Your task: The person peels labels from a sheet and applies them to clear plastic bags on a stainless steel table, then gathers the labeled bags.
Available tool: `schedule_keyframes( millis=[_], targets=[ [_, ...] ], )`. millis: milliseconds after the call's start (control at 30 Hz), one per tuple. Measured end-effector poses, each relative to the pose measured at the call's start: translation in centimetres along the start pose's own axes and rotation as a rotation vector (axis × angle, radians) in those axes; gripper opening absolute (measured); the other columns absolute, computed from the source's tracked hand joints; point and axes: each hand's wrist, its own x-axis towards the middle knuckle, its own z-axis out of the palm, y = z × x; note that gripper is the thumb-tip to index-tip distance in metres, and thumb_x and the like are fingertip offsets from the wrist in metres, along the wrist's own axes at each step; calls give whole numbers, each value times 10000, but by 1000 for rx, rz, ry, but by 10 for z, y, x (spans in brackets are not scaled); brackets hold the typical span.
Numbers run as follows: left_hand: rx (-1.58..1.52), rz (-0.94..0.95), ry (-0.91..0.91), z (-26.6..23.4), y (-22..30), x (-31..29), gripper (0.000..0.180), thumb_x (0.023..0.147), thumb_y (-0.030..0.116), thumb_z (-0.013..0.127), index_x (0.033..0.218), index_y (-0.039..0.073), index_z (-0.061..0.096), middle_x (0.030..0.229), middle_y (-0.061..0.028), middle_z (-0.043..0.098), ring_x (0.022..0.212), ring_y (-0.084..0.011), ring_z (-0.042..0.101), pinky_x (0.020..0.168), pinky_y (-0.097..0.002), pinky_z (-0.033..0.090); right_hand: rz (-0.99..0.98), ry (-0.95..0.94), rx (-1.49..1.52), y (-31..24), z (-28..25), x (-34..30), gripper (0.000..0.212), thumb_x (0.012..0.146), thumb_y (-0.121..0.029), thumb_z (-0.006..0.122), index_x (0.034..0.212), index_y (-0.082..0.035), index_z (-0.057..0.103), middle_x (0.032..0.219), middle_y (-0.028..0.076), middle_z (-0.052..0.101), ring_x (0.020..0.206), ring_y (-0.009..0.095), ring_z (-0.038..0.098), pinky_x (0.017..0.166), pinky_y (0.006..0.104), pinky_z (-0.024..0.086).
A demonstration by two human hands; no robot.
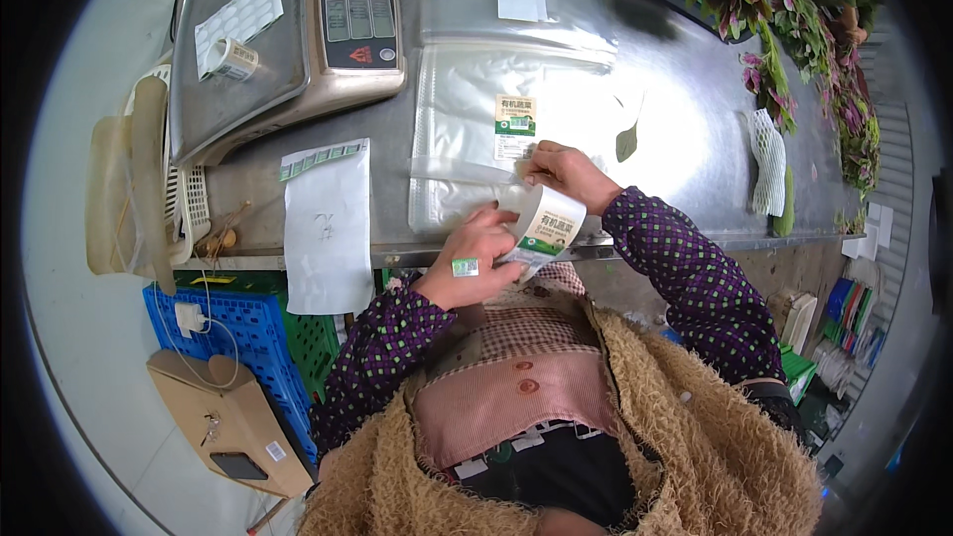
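Note:
My left hand (pixel 475 256) is closed on a curling strip of printed labels (pixel 552 220), white with green and beige print, at the table's near edge. A small green-and-white sticker (pixel 465 267) is stuck on the back of that hand. My right hand (pixel 574 177) is just beyond the strip, thumb and fingers pinched together over the clear plastic bags; what lies between the fingertips is too small to make out. A stack of these flat clear bags (pixel 452 109) lies in front of me, the top one bearing a similar label (pixel 516 121).
A scale (pixel 359 30) at the left carries a label roll (pixel 234 60) and a sticker sheet (pixel 238 18). A white paper sheet (pixel 328 228) overhangs the near edge. Leafy purple-green vegetables (pixel 774 20), a loose leaf (pixel 626 143) and white foam netting (pixel 767 164) lie right. Blue crates (pixel 223 337) stand below left.

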Motion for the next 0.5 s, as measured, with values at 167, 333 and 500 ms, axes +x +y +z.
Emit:
schedule_keyframes(
  millis=[167, 333, 500],
  targets=[
    [-4, -46, -31, -12, -7, 17, 262, 782, 143, 703, 1028, 56, 719, 1266, -165, 595, 1187, -339, 521, 1012, -418, 423, -78, -127, -45, -4, -20, 0, 291, 833, -193, 655, 1070, -25, 659, 1001, 171, 645, 910, 363, 633, 806, 419, 518],
    [-49, -10, 75, -16, -3, 18, 214, 759, 153, 674, 855, -38, 690, 994, -149, 684, 1192, -337, 521, 1006, -438, 432, -82, -108, -251, -37, -39, -22, 329, 706, -120, 727, 1015, -20, 675, 982, 150, 669, 824, 347, 655, 736, 389, 536],
    [295, 233, 64, -12, 27, 17, 176, 718, 134, 660, 802, -19, 677, 870, -147, 661, 1171, -334, 540, 1032, -445, 405, -62, 18, -84, -23, -32, -22, 186, 677, -69, 746, 838, 6, 690, 792, 143, 674, 656, 307, 653, 605, 341, 513]
  ],
)
